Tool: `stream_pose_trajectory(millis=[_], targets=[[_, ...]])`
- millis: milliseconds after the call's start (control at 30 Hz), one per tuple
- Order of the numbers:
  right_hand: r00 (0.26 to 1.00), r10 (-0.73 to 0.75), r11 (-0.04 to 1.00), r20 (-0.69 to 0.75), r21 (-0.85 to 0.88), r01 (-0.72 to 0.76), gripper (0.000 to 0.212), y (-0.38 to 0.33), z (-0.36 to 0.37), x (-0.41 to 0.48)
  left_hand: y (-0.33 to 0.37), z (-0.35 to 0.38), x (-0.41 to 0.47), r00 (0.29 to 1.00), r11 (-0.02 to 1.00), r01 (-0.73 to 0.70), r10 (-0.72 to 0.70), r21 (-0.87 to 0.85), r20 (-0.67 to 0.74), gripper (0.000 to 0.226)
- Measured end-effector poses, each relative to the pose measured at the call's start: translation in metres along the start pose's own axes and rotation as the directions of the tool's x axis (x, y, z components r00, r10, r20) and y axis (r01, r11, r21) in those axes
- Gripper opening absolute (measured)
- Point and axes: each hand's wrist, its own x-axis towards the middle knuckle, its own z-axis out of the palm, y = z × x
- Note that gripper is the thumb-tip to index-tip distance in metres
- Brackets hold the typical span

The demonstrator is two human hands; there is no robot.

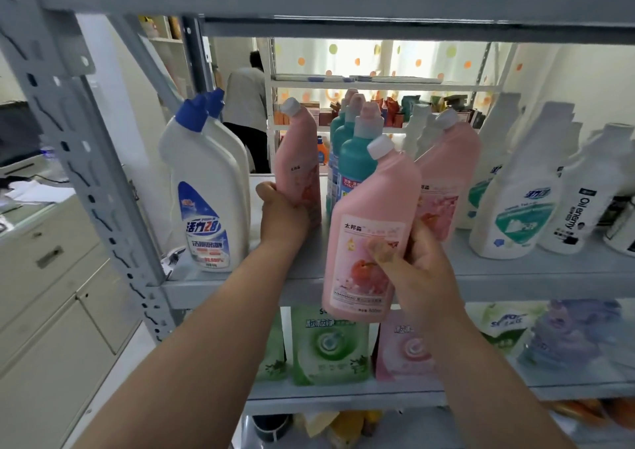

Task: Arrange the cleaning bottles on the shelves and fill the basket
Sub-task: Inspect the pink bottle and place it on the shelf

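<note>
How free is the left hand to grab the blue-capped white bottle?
Probably not yet: the left hand grips a pink bottle. Nothing stands between it and the white bottle, though.

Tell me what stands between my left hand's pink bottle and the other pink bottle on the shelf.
A row of teal bottles, partly behind the raised pink bottle; head view shows it.

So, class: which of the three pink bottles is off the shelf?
The front pink bottle, gripped by the right hand, is held before the shelf edge. The other two stand on it, one held by the left hand.
</note>
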Motion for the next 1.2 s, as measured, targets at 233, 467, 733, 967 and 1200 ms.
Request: stream_pose_trajectory(millis=[233, 467, 733, 967, 1200], targets=[[0.999, -0.020, 1.000, -0.035, -0.015, 0.020, 0.029, -0.004, 0.006, -0.013, -0.007, -0.049, -0.073, 0.989, 0.975, -0.148, 0.150, -0.168, 0.001, 0.047], [0.997, -0.074, 0.996, -0.037, -0.054, 0.071, 0.021, -0.017, 0.031, -0.023, -0.044, -0.120, -0.146, 0.979, 0.955, -0.157, 0.184, -0.250, 0.087, 0.044], [0.992, -0.125, 0.959, -0.030, -0.259, 0.113, 0.024, -0.023, 0.078, 0.012, -0.094, -0.156, -0.177, 0.996, 0.928, 0.038, -0.007, -0.370, 0.083, 0.041], [0.996, -0.074, 0.904, 0.054, -0.419, 0.090, 0.046, -0.021, 0.098, 0.051, -0.104, -0.154, -0.179, 0.993, 0.920, 0.091, -0.055, -0.382, 0.106, 0.042], [0.939, -0.207, 0.667, 0.275, -0.662, 0.341, 0.117, -0.045, 0.100, 0.067, -0.103, -0.147, -0.169, 0.991, 0.915, 0.106, -0.063, -0.389, 0.121, 0.045]])
